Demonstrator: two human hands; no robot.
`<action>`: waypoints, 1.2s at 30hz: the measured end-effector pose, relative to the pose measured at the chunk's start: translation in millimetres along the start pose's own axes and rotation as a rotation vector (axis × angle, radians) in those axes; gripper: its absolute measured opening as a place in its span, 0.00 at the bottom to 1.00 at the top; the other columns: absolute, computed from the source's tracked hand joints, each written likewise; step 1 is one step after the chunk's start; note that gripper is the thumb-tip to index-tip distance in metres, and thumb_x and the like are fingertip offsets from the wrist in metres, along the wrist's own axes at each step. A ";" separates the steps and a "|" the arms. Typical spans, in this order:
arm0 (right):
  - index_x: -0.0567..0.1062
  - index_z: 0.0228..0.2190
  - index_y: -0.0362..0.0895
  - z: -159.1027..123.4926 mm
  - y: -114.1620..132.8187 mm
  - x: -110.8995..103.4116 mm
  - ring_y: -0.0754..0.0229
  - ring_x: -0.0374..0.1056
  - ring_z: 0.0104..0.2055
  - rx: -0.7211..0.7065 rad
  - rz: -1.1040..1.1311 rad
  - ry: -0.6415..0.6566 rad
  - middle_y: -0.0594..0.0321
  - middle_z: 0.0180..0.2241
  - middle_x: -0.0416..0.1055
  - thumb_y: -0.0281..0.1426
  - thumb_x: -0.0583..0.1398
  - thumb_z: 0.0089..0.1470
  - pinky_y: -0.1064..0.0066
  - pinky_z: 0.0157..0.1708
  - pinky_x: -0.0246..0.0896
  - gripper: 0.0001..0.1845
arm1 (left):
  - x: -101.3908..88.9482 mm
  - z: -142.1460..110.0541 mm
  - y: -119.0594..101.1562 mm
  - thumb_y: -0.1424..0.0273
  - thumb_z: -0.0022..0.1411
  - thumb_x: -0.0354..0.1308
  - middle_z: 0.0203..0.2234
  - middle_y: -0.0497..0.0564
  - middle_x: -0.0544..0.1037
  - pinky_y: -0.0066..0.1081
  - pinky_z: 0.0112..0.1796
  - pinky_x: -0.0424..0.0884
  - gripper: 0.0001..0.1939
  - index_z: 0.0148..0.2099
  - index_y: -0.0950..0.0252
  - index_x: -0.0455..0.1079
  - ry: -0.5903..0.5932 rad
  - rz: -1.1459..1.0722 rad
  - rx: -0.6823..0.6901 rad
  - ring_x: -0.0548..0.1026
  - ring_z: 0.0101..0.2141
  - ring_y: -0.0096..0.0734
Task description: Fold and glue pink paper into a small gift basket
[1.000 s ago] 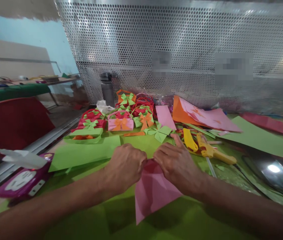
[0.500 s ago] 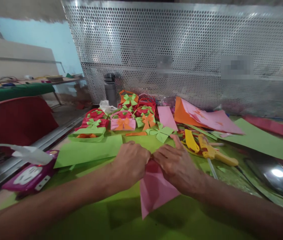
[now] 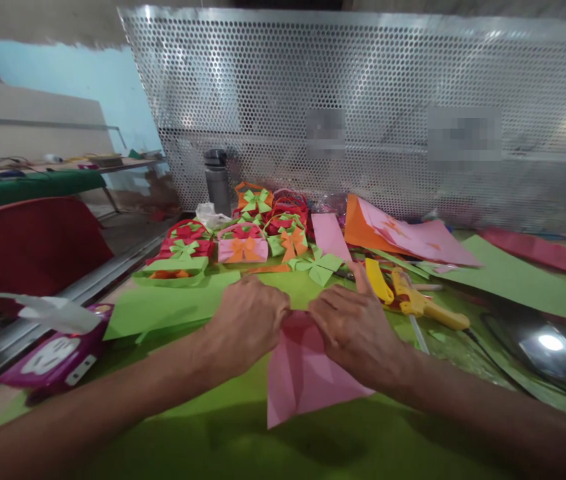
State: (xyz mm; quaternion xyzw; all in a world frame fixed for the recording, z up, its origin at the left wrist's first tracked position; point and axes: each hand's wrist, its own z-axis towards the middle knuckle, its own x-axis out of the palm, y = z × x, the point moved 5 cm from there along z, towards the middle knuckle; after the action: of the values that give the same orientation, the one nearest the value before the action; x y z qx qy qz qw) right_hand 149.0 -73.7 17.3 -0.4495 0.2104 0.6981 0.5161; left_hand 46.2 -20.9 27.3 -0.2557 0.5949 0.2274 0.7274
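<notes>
A piece of pink paper hangs between my hands, its top edge pinched and its lower part fanning out above the green table surface. My left hand is closed on the top left of the paper. Gripping the top right is my right hand, with one finger pointing up and away. The fingertips and the fold they hold are partly hidden behind the knuckles. Just beyond my hands lies a green paper bow. Small paper bags with bows, such as a pink bag, stand in a group behind it.
A yellow glue gun lies to the right, near a dark shiny object. Green sheets and pink sheets lie around. At left is a purple power strip. A grey bottle stands before a perforated metal panel.
My hands have moved slightly apart, and more of the pink paper's top edge shows between them. The paper's lower part looks wider. The whole view has shifted a little.
</notes>
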 end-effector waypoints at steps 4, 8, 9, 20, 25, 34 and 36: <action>0.69 0.23 0.43 -0.8 2.1 0.9 0.63 0.59 0.26 -0.027 0.066 -0.032 0.66 0.21 0.66 0.20 0.49 0.54 0.57 0.50 0.45 0.14 | 6.6 -1.5 -3.2 0.74 0.61 0.45 0.17 0.50 0.73 0.40 0.41 0.64 0.17 0.22 0.67 0.68 0.038 0.091 0.015 0.67 0.20 0.28; 0.69 0.24 0.42 -0.9 5.5 -0.1 0.63 0.58 0.28 -0.065 0.062 -0.046 0.65 0.22 0.67 0.21 0.49 0.54 0.56 0.51 0.43 0.13 | 8.4 -2.6 -8.0 0.75 0.60 0.47 0.15 0.48 0.70 0.42 0.45 0.63 0.16 0.21 0.67 0.67 -0.043 0.064 0.059 0.65 0.19 0.26; 0.69 0.24 0.42 -0.7 6.0 -0.8 0.63 0.58 0.28 -0.073 0.058 -0.046 0.65 0.23 0.67 0.21 0.49 0.54 0.56 0.51 0.42 0.13 | 7.9 -3.0 -9.0 0.76 0.59 0.47 0.14 0.47 0.69 0.41 0.44 0.64 0.16 0.21 0.67 0.67 -0.063 0.060 0.070 0.65 0.19 0.26; 0.69 0.25 0.44 -2.8 -2.5 -8.4 0.59 0.61 0.38 -0.065 0.077 -0.093 0.68 0.23 0.67 0.22 0.52 0.53 0.54 0.52 0.36 0.10 | -2.9 -7.8 -6.8 0.74 0.61 0.46 0.15 0.45 0.68 0.33 0.34 0.63 0.17 0.21 0.67 0.66 -0.173 0.041 0.107 0.63 0.19 0.24; 0.69 0.23 0.44 -7.8 -11.3 -9.6 0.59 0.62 0.39 -0.010 0.099 -0.091 0.68 0.22 0.67 0.23 0.52 0.54 0.54 0.52 0.35 0.11 | -0.3 -7.1 -0.6 0.72 0.62 0.45 0.15 0.45 0.67 0.34 0.36 0.65 0.18 0.22 0.67 0.65 -0.171 0.039 0.124 0.61 0.19 0.23; 0.71 0.26 0.44 -7.3 -11.2 -5.5 0.60 0.63 0.36 0.000 0.133 -0.065 0.67 0.25 0.70 0.22 0.52 0.54 0.55 0.52 0.38 0.11 | 6.7 -5.2 1.1 0.75 0.60 0.47 0.15 0.45 0.69 0.37 0.38 0.65 0.16 0.21 0.67 0.67 -0.157 -0.012 0.115 0.64 0.19 0.24; 0.71 0.27 0.44 -4.9 -4.6 -4.2 0.60 0.63 0.37 -0.040 0.131 -0.065 0.66 0.25 0.70 0.22 0.52 0.54 0.55 0.52 0.37 0.11 | 5.0 -6.4 -4.2 0.76 0.59 0.47 0.15 0.46 0.69 0.38 0.39 0.65 0.16 0.21 0.67 0.67 -0.171 -0.019 0.137 0.65 0.20 0.25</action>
State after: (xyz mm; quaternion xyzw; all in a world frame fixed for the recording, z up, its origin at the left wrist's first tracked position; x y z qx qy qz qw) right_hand 155.4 -77.9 19.2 -0.4219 0.2084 0.7488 0.4668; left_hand 45.0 -28.1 21.8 -0.1908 0.5424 0.2004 0.7932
